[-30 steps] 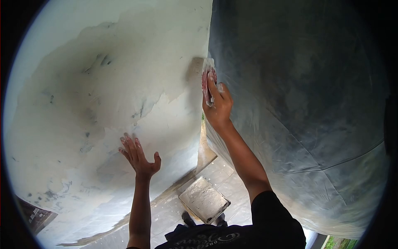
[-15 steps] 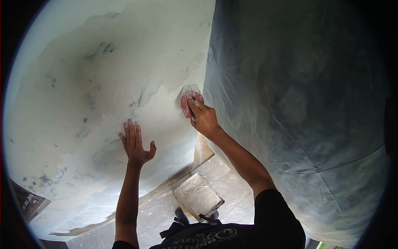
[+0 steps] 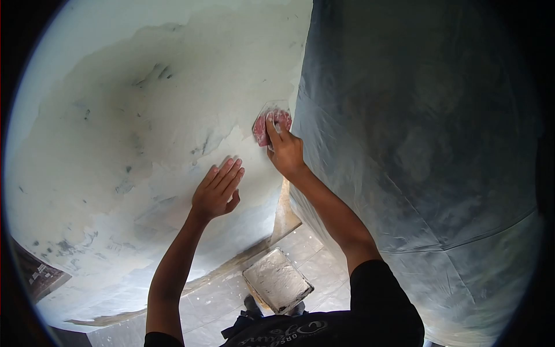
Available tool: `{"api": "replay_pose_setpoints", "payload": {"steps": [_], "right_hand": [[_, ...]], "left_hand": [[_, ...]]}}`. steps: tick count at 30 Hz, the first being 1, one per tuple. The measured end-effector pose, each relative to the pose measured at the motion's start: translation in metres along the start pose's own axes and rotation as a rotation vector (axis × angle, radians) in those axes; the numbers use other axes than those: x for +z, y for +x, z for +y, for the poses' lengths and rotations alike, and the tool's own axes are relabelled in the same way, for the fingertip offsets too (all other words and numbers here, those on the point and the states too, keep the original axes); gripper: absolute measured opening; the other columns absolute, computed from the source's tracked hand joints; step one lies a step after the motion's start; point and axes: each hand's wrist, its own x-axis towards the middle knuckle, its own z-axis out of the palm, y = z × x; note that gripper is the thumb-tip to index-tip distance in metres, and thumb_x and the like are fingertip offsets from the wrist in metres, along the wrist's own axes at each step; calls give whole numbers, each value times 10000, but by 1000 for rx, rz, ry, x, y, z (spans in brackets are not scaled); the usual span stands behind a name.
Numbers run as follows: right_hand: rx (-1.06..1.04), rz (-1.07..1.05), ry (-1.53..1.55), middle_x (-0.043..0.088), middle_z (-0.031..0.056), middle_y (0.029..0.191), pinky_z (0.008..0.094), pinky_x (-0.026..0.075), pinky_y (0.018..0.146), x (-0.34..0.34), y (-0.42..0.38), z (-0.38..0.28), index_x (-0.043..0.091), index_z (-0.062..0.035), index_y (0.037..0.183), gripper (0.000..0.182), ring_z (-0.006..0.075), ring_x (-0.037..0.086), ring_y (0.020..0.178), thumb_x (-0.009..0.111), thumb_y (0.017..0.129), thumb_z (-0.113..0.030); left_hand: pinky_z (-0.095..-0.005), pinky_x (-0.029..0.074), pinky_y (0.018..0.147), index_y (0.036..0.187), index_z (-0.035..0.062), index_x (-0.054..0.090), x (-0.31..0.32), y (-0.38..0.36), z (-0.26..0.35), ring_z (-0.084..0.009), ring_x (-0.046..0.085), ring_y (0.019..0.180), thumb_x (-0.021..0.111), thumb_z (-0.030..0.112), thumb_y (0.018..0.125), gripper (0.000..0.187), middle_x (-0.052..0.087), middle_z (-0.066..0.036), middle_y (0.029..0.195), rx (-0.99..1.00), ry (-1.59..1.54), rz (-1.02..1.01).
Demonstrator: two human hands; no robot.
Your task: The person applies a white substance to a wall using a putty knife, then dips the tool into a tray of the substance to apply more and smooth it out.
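The pad (image 3: 272,127) under the right fingers (image 3: 274,128) is reddish pink with white dust. The wall (image 3: 144,144) beside the left fingers (image 3: 226,173) is pale white with grey patches. The sheet (image 3: 416,144) right of them is dark grey-blue.

The black shirt (image 3: 324,331) of the person carries light cursive lettering, seen upside down at the bottom edge. It seems to read "Jesus", but this is not sure.

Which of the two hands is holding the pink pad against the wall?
The right hand, near the corner, presses the pink pad to the wall. The left hand lies flat on it, holding nothing.
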Motion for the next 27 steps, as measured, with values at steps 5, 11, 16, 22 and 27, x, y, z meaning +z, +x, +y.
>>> {"api": "replay_pose_setpoints", "payload": {"steps": [5,11,16,22,27], "right_hand": [[24,-175,69,591,249,1101,410,568,673,9,-71,1,506,-77,1341,786,345,666,829,763,601,-17],[6,275,100,622,212,985,374,548,596,-24,16,14,610,-43,1218,687,335,637,673,751,551,34],[44,35,14,621,239,1067,389,556,621,-6,16,27,530,-87,1321,799,339,666,732,764,563,9],[74,-192,32,624,260,1098,392,570,661,-6,-56,15,513,-104,1350,835,338,677,789,753,559,18],[71,82,111,646,224,1028,380,561,632,-44,7,13,576,-78,1290,761,331,655,721,741,556,43]], "left_hand": [[-402,245,1150,1266,60,588,0,2,3,-220,432,1360,560,192,798,487,532,-79,1402,-22,-6,9],[-357,239,1162,1276,108,596,2,1,4,-173,423,1365,509,227,820,479,522,-37,1418,-33,67,-11],[-352,239,1159,1279,111,595,5,3,2,-172,420,1367,509,237,825,478,519,-38,1421,-34,84,-12],[-375,243,1153,1288,69,576,2,5,6,-207,427,1364,557,222,811,502,523,-68,1412,-37,43,-16],[-360,245,1157,1299,68,571,-1,22,7,-207,406,1377,526,192,802,514,498,-72,1435,-7,-20,-35]]}}
